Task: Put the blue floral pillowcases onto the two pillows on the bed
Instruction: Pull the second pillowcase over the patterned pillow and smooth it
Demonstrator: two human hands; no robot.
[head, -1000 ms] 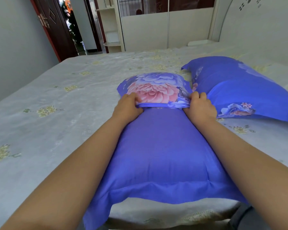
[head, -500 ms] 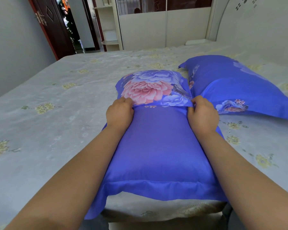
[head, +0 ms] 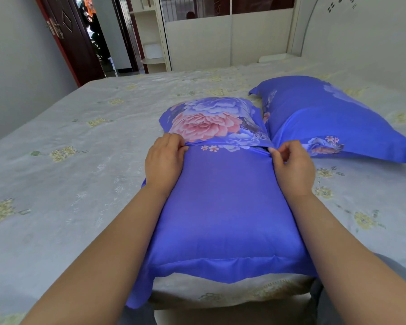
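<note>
A pillow in a blue floral pillowcase [head: 225, 202] lies lengthwise in front of me on the bed, its near flange hanging over the mattress edge. Its far part shows a big pink flower. My left hand [head: 164, 164] pinches the case's folded edge at the left side. On the right side, my right hand [head: 291, 167] pinches the same edge with fingertips. A second pillow in a matching blue case [head: 333, 118] rests to the right, touching the first one's far corner.
The bed [head: 80, 174] is covered by a pale grey sheet with yellow flowers. A pale headboard [head: 361, 36] rises at the right. A wardrobe and shelf [head: 152, 43] stand beyond the bed, and a dark open door [head: 68, 38] is at the far left.
Both hands have slid slightly outward along the fold and now pinch it with fingertips. The fold sits a little nearer to me, and small flowers show just below it.
</note>
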